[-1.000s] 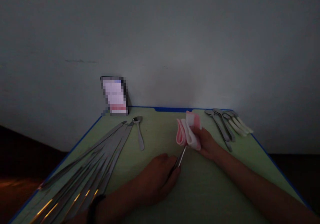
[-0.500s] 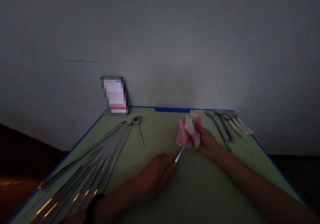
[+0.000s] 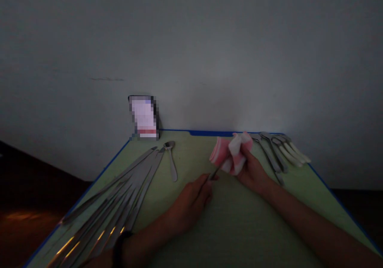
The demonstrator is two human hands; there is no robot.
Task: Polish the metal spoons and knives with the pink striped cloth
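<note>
My left hand (image 3: 193, 200) is closed around the lower end of a slim piece of metal cutlery (image 3: 217, 171). Its upper end disappears into a pink and white cloth (image 3: 223, 150), so its kind is hidden. The fingers of my right hand (image 3: 253, 173) grip the bunched cloth around that end. To the left, several long table knives (image 3: 131, 184) lie fanned out, with a small spoon (image 3: 172, 164) beside their tips. Several metal spoons (image 3: 277, 152) rest beyond my right hand, next to white-handled cutlery (image 3: 293, 150).
A phone (image 3: 145, 116) with a blurred lit screen leans on the grey wall (image 3: 209, 52) at the back left. The pale green table (image 3: 191, 148) has a blue edge and meets the wall. The light is dim.
The cloth has shifted along the cutlery and opened out a little, and the cutlery now lies at a different angle. The whole view has moved slightly, so the tabletop appears further right.
</note>
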